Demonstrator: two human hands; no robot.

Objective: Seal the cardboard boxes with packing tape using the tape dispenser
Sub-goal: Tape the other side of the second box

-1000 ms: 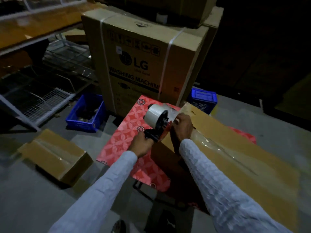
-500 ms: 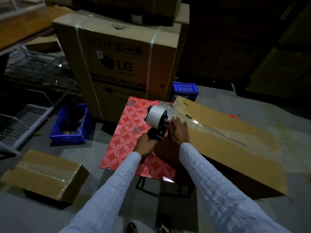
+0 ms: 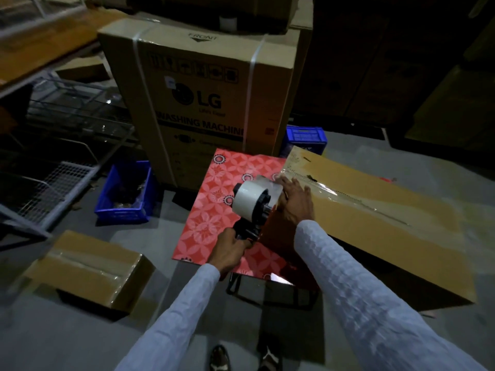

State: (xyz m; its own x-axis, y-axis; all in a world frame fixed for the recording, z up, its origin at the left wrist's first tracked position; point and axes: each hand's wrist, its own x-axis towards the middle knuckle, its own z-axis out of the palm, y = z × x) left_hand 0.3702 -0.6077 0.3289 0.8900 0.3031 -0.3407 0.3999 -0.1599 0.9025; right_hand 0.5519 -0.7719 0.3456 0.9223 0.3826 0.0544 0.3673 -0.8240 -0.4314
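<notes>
Dim storeroom, concrete floor. Long cardboard box (image 3: 375, 226) lies on red patterned table (image 3: 214, 210), long axis running away to the right. Left hand (image 3: 230, 250) clamps tape dispenser (image 3: 251, 207) handle at box's near-left end; right hand (image 3: 297, 199), fingers flat, presses tape there.

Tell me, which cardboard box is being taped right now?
The long flat cardboard box on the red patterned table. The right hand presses tape onto its end, unlike the small sealed box on the floor and the LG washing machine box.
</notes>
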